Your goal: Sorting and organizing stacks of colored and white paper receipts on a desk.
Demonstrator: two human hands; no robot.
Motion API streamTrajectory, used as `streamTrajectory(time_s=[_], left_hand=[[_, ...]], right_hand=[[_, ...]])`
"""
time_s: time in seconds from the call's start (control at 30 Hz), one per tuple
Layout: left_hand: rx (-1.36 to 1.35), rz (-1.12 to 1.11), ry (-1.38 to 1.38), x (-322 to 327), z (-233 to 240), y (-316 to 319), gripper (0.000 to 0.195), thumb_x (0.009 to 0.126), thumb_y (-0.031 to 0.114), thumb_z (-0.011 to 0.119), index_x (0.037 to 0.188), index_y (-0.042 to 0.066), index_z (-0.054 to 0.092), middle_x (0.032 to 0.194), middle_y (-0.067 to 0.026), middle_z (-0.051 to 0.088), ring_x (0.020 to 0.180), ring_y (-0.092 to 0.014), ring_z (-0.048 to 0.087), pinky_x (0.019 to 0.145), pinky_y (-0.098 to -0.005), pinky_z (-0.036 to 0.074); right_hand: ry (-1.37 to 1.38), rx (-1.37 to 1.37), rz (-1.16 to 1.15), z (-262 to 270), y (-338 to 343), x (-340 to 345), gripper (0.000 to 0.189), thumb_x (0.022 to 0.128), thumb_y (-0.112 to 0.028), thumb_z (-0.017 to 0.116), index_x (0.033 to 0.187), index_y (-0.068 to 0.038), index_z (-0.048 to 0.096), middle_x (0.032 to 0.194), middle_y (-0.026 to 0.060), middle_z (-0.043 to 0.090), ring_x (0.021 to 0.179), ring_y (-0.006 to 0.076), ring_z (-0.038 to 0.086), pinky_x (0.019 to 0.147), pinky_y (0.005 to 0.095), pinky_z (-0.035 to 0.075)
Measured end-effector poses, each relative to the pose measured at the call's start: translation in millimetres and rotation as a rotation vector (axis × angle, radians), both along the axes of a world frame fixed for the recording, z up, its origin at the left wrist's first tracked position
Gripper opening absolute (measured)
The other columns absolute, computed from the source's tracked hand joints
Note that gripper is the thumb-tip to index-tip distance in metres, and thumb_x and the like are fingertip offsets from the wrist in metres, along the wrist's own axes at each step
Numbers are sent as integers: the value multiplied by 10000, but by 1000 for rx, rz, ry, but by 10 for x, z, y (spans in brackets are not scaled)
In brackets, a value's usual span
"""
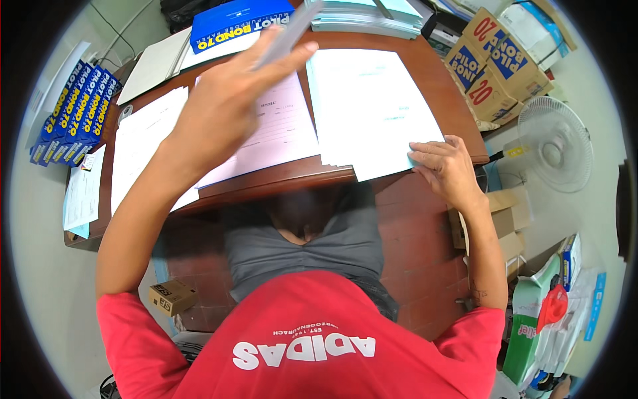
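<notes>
Raised over the desk, my left hand point(229, 95) is blurred by motion; between its fingers is a pale flat object point(289, 35), edge-on, whose kind I cannot tell. Beneath that hand lies a stack of pinkish printed forms point(289, 124), partly covered from view. My right hand point(441, 164) touches the lower right corner of a stack of white printed sheets point(374, 109), fingers on top and thumb at the near edge. The lowest corner of this stack reaches past the desk's front edge. On the left lies another stack of white printed sheets point(144, 144), partly behind my left forearm.
The brown wooden desk point(423, 60) has a blue Pilot Bond paper box point(239, 25) and a thick paper stack point(369, 20) at its back. Paper reams point(79, 109) stand left. Cardboard boxes point(498, 65) and a fan point(554, 144) are at the right.
</notes>
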State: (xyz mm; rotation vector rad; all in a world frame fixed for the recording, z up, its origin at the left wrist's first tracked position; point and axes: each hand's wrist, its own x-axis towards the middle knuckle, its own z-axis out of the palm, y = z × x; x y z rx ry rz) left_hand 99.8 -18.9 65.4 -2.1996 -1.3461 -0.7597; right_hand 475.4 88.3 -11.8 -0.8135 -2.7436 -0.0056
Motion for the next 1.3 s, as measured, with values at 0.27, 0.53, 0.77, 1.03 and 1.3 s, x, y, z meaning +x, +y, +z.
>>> streamTrajectory(time_s=[0.27, 0.53, 0.77, 1.03, 1.3], left_hand=[[-381, -125, -37, 1029, -82, 568, 203, 816, 39, 653, 988, -43, 724, 1233, -198, 694, 893, -415, 701, 803, -446, 575], [19, -90, -202, 376, 268, 958, 147, 760, 11, 699, 905, -13, 706, 1030, -221, 738, 793, -397, 714, 707, -446, 589], [387, 126, 6, -1048, 1200, -131, 530, 896, -95, 587, 1377, 114, 666, 1240, -235, 710, 826, -235, 767, 723, -305, 632], [106, 350, 475, -1719, 248, -1218, 191, 823, 19, 676, 1002, 29, 744, 1326, -107, 688, 882, -231, 745, 640, -331, 590], [-367, 389, 21, -1427, -344, -2037, 330, 760, -7, 698, 1089, -17, 723, 1329, -102, 682, 984, -340, 721, 746, -406, 586]], right_hand=[[119, 24, 67, 288, 60, -210, 115, 828, -55, 762, 937, -85, 782, 1003, 35, 786, 982, 221, 713, 984, 440, 441], [772, 579, 34, 711, -88, -1097, 289, 785, -35, 815, 1058, -85, 735, 1140, 87, 724, 1053, 273, 658, 913, 389, 466], [568, 10, 510, 274, -559, -2296, 342, 776, -104, 796, 1100, -42, 705, 1131, 114, 711, 1039, 321, 659, 927, 439, 448], [279, -34, 743, -429, -1333, -3285, 162, 832, -151, 737, 952, -49, 697, 1095, 92, 709, 1067, 276, 657, 1004, 510, 431], [511, -116, 641, -280, -1309, -3449, 99, 848, -109, 678, 762, -62, 677, 786, 60, 688, 780, 276, 679, 970, 471, 437]])
